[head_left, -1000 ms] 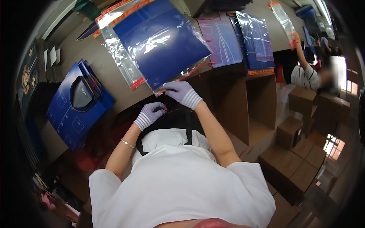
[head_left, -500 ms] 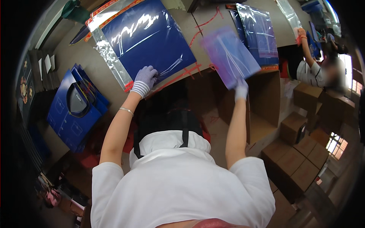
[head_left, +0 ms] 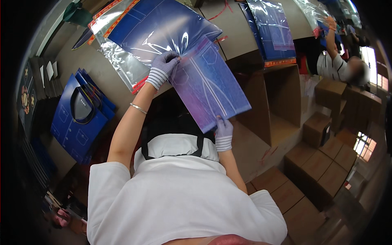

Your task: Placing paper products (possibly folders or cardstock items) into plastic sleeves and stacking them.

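My left hand [head_left: 164, 68], in a grey-white glove with a striped cuff, pinches the near edge of a clear plastic sleeve. Creases in the film fan out from its fingertips. Inside the sleeve lies a flat blue paper bag [head_left: 153, 32], on the table. My right hand [head_left: 223, 132], gloved alike, grips the near end of a flat purple-blue printed packet [head_left: 218, 87] with a trouser-like pattern. The packet slants across the table's front edge, its far left corner close to my left fingertips. Whether that corner is inside the sleeve I cannot tell.
Another sleeved blue bag with a purple packet on it [head_left: 279, 30] lies at the right. Blue handled bags [head_left: 77, 118] stand at the left. An open carton [head_left: 281, 106] sits below the table edge, and stacked cartons [head_left: 322, 167] stand farther right. A co-worker [head_left: 337, 61] works at the far right.
My right hand has brought the packet left and nearer to me, up to the sleeve's edge. My left hand, flat on the sleeve before, now pinches and lifts its edge.
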Demonstrator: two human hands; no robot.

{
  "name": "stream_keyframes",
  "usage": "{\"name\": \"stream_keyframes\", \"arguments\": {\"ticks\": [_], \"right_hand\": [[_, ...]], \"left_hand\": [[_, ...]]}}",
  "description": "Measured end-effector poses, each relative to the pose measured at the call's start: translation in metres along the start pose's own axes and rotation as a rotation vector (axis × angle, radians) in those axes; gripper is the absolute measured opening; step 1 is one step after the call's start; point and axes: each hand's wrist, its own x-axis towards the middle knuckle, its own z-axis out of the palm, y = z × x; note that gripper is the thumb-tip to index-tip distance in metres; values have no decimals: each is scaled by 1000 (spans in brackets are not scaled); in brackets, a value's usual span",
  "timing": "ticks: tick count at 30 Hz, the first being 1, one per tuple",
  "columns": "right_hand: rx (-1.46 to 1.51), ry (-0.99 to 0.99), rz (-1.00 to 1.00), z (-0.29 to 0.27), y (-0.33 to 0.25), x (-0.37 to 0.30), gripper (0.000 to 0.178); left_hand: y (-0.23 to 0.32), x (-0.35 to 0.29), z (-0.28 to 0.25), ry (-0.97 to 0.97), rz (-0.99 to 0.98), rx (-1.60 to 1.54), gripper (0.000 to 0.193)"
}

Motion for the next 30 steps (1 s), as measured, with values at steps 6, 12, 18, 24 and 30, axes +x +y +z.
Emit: {"name": "stream_keyframes", "arguments": {"ticks": [6,12,18,24,30], "right_hand": [[393,-390,315,26,-72,20,20],[-478,-268,-252,-46,-47,-35,23],[-774,-56,-461,-156,-91,-25,17],[-212,-303,-302,-162,-144,-11,25],[30,-250,-151,-138,-61,93,19]], "left_hand": [[9,-25,-16,22,85,19,14],[8,-36,-47,108,53,62,12],[-11,-34,-50,112,78,-46,11],[-23,-31,-52,39,90,-35,9],[-25,-32,-51,41,61,-29,10]]}}
